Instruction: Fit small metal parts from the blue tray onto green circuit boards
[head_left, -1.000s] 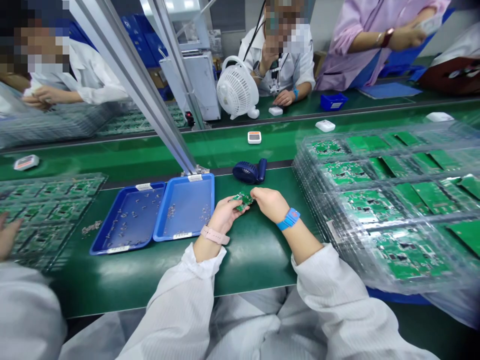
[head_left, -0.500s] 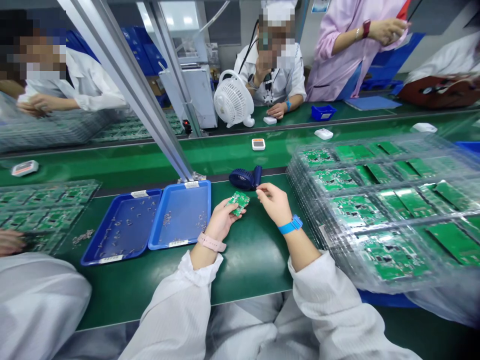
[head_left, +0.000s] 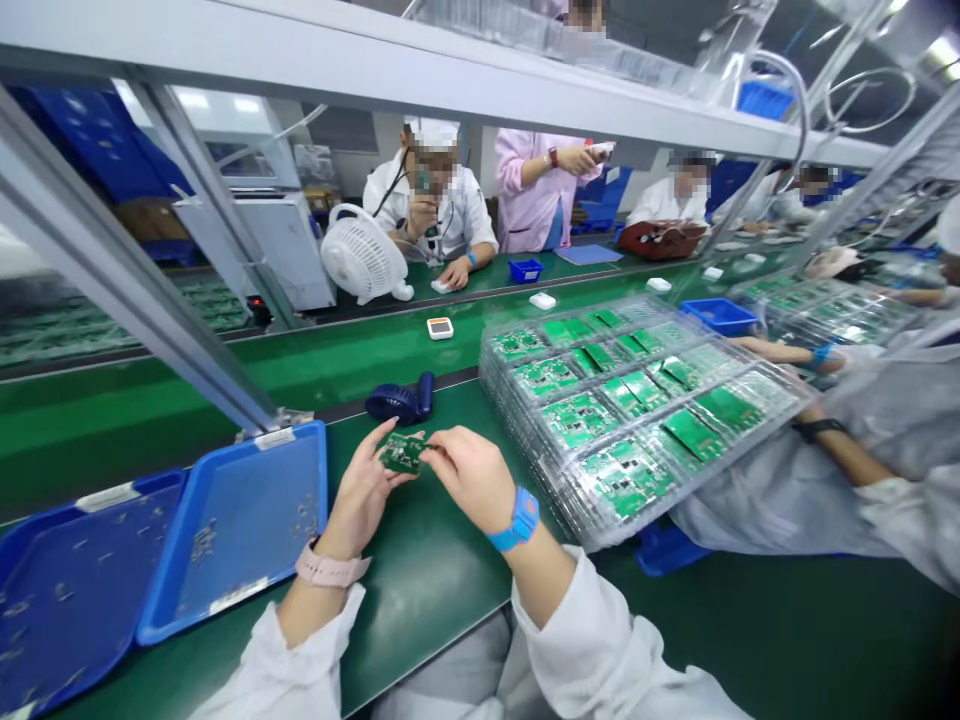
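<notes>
A small green circuit board [head_left: 403, 453] is held up over the dark green table [head_left: 442, 560]. My left hand [head_left: 362, 492] grips it by its edges, thumb and fingers around the left side. The fingertips of my right hand [head_left: 471, 474] are pinched together at the board's right edge; whether they hold the board or a small part there is too small to tell. Just behind the board lies a dark blue handheld fan [head_left: 395, 402]. Two blue trays [head_left: 247, 510] [head_left: 82, 575] with small metal parts are to the left of my left hand.
Stacked clear plastic trays [head_left: 525, 450] with green boards rise on the right. Beyond the table are a metal post [head_left: 172, 300], a white timer [head_left: 440, 328] and a white fan [head_left: 365, 255]. An overhead beam [head_left: 375, 70] crosses the top. Other people sit across and at right.
The view has swung to the right, bringing in the overhead beam and more people. My right hand has closed in from beside the board to its right edge. The board is now held flatter.
</notes>
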